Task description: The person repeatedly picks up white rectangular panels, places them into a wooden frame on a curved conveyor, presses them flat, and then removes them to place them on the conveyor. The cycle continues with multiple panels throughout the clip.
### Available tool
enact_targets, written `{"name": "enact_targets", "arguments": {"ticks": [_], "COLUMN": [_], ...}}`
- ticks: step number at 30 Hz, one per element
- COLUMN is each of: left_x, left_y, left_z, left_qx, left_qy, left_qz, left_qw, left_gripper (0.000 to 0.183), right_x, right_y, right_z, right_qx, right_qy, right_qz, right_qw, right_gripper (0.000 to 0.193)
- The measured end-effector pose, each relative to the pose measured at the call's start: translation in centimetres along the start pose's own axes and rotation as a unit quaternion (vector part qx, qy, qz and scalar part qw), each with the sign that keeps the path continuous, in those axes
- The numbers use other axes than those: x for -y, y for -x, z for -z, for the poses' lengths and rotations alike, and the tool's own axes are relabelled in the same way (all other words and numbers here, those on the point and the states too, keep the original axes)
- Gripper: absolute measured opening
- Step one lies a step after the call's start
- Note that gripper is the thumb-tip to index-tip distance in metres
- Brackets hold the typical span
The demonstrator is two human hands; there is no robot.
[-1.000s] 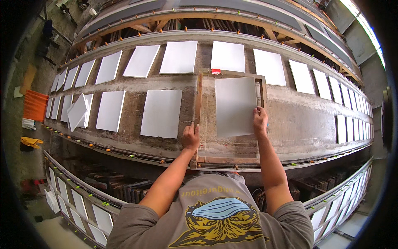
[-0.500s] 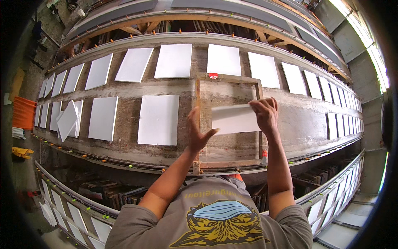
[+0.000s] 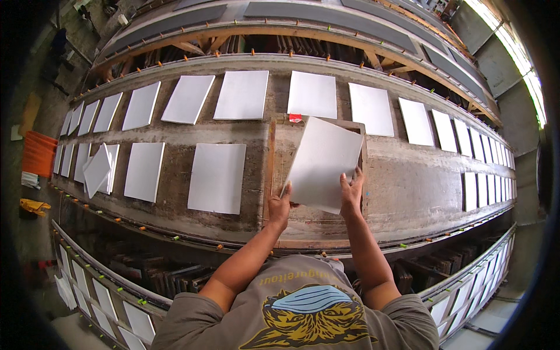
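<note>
Held sheet (image 3: pixel 324 166): white, rectangular, turned at a slant, in both hands above the wooden frame; whether its underside touches the frame cannot be told from this angle.
Left hand (image 3: pixel 280 208): gripping the held sheet near its lower left corner, thumb on the upper face.
Right hand (image 3: pixel 352 192): gripping the right edge of the held sheet, toward the near end.
Frame (image 3: pixel 269 169): worn wood, flat on the table, its opening mostly covered by the held sheet; left bar and near bar in view.
Tag (image 3: pixel 296 118): small, red, at the far bar of the frame, just beside the far end of the held sheet.
Table (image 3: pixel 414 186): long, brown-grey, stained, curved by the lens.
Back row (image 3: pixel 242 95): white sheets spaced along the far side of the table.
Front row (image 3: pixel 217 178): white sheets in two groups, left and right of the frame.
Askew sheet (image 3: pixel 97 170): white, lying crooked over another in the left group.
Pegs (image 3: pixel 220 247): orange and green, along the table edges.
Rear table (image 3: pixel 332 26): dark grey strips on top, wooden beam along its side.
Cloth (image 3: pixel 39 153): orange, at far left.
Shirt (image 3: pixel 315 298): grey, yellow and blue print.
</note>
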State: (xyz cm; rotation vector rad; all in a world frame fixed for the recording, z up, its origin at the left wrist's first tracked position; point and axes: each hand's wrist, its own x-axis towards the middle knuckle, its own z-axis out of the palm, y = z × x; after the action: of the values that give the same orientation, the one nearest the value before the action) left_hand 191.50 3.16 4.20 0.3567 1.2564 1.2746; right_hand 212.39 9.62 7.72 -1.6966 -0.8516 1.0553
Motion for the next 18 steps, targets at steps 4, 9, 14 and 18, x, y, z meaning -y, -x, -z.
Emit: {"name": "enact_targets", "arguments": {"ticks": [4,9,14,18], "left_x": [2.3,-0.1,2.0,3.3], "left_y": [0.2,0.2,-1.5,-1.6], "left_z": [1.5,3.7,6.6,7.8], "left_qx": [-0.037,-0.061,-0.061,-0.056], "left_qy": [-0.321,-0.66,-0.713,-0.691], "left_qz": [-0.165,-0.332,-0.287,-0.267], "left_qw": [0.932,0.671,0.637,0.669], "left_gripper": [0.057,0.054,0.044,0.044], "right_x": [-4.2,-9.0,-11.9,-11.6], "right_y": [-3.1,-5.7,-5.2,-3.3], "right_z": [0.4,-0.4,-1.8,-2.8], "right_qx": [0.04,0.07,0.069,0.053], "right_qy": [0.0,0.066,0.115,0.121], "right_qz": [0.012,0.057,0.045,0.049], "right_qw": [0.999,0.994,0.99,0.99], "right_gripper": [0.06,0.06,0.06,0.061]}}
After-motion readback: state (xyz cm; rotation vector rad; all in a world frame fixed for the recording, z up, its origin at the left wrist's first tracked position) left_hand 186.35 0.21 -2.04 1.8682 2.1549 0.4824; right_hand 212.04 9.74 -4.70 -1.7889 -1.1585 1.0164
